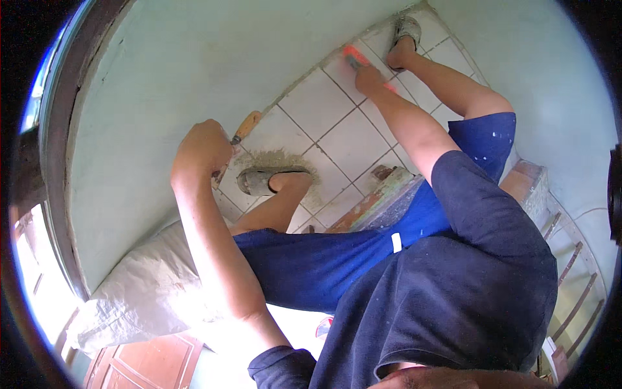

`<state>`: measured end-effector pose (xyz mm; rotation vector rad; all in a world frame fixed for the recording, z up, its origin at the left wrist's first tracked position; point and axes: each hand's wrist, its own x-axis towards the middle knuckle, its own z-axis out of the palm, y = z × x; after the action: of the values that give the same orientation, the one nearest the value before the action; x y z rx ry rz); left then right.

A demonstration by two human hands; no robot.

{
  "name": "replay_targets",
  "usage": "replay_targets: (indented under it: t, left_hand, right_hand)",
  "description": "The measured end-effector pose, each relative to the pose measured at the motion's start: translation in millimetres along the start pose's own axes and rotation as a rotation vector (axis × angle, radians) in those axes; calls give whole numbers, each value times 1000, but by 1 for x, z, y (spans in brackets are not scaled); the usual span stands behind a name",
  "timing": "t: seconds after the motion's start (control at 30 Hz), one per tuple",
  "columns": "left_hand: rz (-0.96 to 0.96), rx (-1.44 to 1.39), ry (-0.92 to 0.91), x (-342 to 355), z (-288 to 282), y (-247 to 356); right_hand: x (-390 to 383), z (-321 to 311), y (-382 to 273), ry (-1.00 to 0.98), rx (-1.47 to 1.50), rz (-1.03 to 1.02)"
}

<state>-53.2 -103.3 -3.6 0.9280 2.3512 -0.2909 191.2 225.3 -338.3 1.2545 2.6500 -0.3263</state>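
Note:
My left hand point(203, 152) is closed by the wall at the left. In it is a small trowel point(246, 127) with a wooden handle, which sticks out past my fingers toward the upper right; its metal part is mostly hidden by the hand. Farther out, my right hand point(370, 80) is closed over a bright red-orange object with a dark grey part point(354, 61), low over the white tiles point(346, 142). That object is blurred and mostly covered, so its kind does not show. A smear of grey mortar point(275, 158) lies around my left clog point(256, 182).
Pale green walls point(194, 65) border the tiled floor. My right clog point(407, 29) stands near the far corner. A mortar-stained wooden board point(382, 198) lies beside my leg. A whitish sack point(149, 285) leans at the left, and a wooden ladder point(570, 266) stands at the right.

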Motion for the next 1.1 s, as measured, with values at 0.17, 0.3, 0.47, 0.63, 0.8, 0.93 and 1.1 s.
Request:
replay_targets:
  t: [0.17, 0.3, 0.47, 0.63, 0.8, 0.93, 1.1]
  left_hand:
    - [-4, 23, -73, 11, -3, 3]
    - [3, 42, -144, 22, -7, 10]
    - [20, 11, -85, 19, -4, 8]
    - [16, 8, -21, 5, -4, 5]
    - [-13, 16, -58, 0, -9, 11]
    - [13, 56, -78, 8, -12, 20]
    - [17, 48, -87, 20, -18, 36]
  right_hand:
    - [-53, 61, -122, -197, 73, -90]
    - [-140, 54, -219, -265, 177, -536]
    - [-165, 4, -232, -216, 182, -502]
    - [-90, -44, -107, -86, -66, -181]
    - [-30, -35, -2, 97, -208, -10]
    - [-28, 20, -45, 184, 196, -157]
    - [-100, 67, -184, -358, 169, -392]
